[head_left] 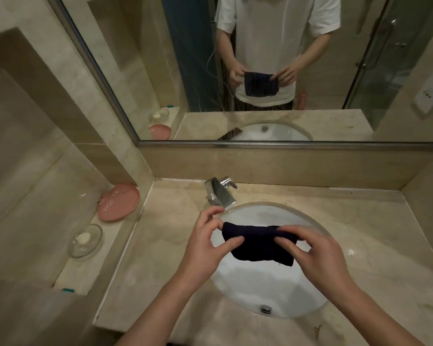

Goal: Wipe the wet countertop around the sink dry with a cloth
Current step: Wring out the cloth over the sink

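Plainly the wiping has not begun: on the ledge at the far left a pink dish [118, 203] and a glass soap dish [85, 241] stand beside the countertop [375, 236], whose stone shows a glint or two of wet to the right of the sink [273, 293]. Over the basin the left hand [205, 242] pinches one upper corner of the dark cloth [259, 245] and the right hand [318, 253] pinches the other, so it hangs stretched between them, touching nothing below. By my reckoning the whole surround, faucet [220, 192] side included, is left to dry.

One cloth [259, 244], two dishes [118, 202].
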The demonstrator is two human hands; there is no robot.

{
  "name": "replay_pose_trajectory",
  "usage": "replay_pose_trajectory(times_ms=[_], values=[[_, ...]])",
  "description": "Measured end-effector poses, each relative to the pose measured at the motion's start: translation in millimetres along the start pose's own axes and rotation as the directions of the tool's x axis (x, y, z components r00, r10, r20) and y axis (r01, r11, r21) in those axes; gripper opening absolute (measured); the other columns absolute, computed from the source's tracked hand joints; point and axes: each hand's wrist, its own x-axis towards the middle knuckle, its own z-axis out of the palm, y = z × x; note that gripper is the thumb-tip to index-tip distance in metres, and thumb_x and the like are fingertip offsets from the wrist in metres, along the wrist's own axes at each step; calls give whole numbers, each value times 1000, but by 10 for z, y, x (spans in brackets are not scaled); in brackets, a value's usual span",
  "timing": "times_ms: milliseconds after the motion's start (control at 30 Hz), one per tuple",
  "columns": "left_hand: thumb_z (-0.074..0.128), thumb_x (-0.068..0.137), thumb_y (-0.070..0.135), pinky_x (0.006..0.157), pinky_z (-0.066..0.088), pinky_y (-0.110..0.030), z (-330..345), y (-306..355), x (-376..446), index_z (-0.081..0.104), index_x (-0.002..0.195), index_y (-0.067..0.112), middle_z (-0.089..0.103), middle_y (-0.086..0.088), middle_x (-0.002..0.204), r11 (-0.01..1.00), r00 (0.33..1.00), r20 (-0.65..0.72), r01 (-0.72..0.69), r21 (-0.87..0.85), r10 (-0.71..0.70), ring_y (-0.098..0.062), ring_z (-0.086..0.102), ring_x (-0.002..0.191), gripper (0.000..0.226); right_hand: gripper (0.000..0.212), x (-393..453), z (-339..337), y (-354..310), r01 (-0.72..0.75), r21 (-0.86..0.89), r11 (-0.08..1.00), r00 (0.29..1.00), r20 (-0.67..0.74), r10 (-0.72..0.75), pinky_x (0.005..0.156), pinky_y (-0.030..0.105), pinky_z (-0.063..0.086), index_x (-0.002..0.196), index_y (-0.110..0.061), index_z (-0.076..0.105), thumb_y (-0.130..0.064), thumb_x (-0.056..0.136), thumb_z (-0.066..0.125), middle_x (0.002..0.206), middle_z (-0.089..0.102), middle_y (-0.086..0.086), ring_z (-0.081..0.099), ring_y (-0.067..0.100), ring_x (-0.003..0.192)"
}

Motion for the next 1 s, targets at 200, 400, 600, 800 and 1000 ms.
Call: replay_pose_trajectory(times_ms=[200,400,600,800,1000], values=[[67,96,18,78,50,-26,91,116,-76,57,91,12,72,4,86,915,972,69,235,-328,-225,-12,69,87,12,14,200,16,18,-239,442,864,953,277,122,78,14,48,95,-27,66,-39,89,66,106,64,-11,62,8,103],[65,95,30,76,54,-28,74,67,-199,56,106,5,70,-7,94,709,865,-10,406,-577,-502,-16,68,87,28,61,301,323,-6,-661,461,592,661,731,168,87,35,53,118,-21,62,-33,66,92,106,74,8,72,24,100],[84,79,7,85,59,-35,-303,-262,-407,43,136,33,70,-6,124,661,837,12,441,-608,-547,-21,71,107,75,55,459,679,-259,-720,486,495,650,723,236,94,47,52,126,-16,58,-3,77,80,108,76,11,72,32,100],[69,90,-2,87,58,-32,-745,-575,-364,64,128,23,72,-8,120,765,895,-63,339,-548,-441,-21,70,109,46,29,507,1229,-639,-728,594,342,682,679,271,77,28,58,123,-12,62,-6,95,62,112,75,12,73,24,99],[73,86,-3,88,57,-27,-1332,-1069,-307,64,131,25,74,1,117,757,845,-129,383,-530,-518,-15,69,112,54,31,824,2063,-1035,-568,441,696,775,572,270,59,17,51,121,-31,60,-18,94,69,109,70,2,72,13,86]])
